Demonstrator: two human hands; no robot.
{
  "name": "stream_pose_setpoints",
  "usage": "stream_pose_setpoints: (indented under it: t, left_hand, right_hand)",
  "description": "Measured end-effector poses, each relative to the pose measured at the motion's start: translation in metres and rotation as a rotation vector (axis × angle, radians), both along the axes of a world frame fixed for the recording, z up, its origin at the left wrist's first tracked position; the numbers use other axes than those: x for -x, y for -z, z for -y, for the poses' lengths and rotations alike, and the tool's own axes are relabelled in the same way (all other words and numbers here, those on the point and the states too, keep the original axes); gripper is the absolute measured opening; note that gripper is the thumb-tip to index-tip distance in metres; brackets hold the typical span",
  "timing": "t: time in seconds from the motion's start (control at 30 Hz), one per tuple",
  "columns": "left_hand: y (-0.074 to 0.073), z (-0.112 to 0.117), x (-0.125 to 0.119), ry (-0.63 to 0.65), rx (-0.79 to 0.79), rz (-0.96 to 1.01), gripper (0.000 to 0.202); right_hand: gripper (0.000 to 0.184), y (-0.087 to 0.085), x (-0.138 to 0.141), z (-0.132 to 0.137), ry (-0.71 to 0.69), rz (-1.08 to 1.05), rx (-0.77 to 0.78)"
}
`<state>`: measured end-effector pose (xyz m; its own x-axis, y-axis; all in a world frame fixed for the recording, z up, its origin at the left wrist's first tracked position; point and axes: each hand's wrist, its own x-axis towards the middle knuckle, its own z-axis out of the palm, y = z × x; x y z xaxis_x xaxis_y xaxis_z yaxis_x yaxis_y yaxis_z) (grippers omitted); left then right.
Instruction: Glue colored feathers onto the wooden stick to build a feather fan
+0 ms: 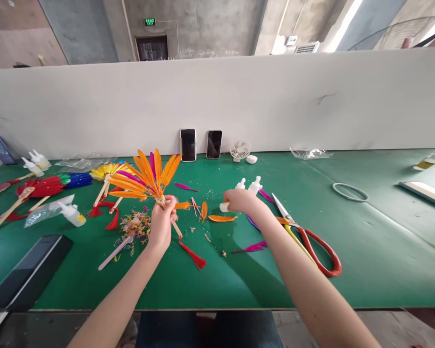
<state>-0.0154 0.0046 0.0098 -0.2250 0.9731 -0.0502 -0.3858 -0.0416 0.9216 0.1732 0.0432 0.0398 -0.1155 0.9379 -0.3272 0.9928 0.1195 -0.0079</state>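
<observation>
Table (221,290) bare along near edge; left fingers (170,207) pinch feather fan (145,179), right fingers (232,197) clasp glue bottle (224,207).

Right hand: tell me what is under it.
Only the white end of a small bottle pokes out from under the right hand, just over the green table. The hand, closed over the rest, hides its cap.

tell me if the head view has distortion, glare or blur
Head view: wide-angle bowing curves the partition and table; the ceiling light is blown out; the feather fan in the left hand and the bottle in the right hand look sharp.
</observation>
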Motion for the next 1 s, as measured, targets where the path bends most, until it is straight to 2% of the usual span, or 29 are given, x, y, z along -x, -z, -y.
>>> stream_pose_setpoints:
  t: [0.1,0.2,0.37,0.67,0.83,1.0]
  left_hand:
    - [-0.001,0.001,0.0,-0.005,0.002,-0.001,0.019]
    - [-0.001,0.002,0.001,-0.001,-0.01,-0.01,0.017]
    - [-0.001,0.002,0.001,-0.008,0.004,-0.007,0.018]
    - [0.0,0.001,0.002,-0.018,-0.008,-0.015,0.021]
    - [0.001,0.001,0.002,-0.025,-0.008,-0.005,0.023]
    - [0.005,0.0,0.003,-0.012,-0.03,0.007,0.021]
  right_hand:
    - [0.034,-0.005,0.022,-0.011,-0.07,0.143,0.011]
    - [0.039,-0.002,0.043,-0.015,-0.151,0.236,-0.009]
    - [0.04,0.004,0.059,-0.01,-0.251,0.336,-0.016]
    - [0.038,-0.001,0.065,-0.001,-0.464,0.351,-0.073]
    - [0.037,-0.009,0.055,0.0,-0.515,0.334,-0.148]
    - [0.041,-0.018,0.043,-0.002,-0.544,0.215,-0.288]
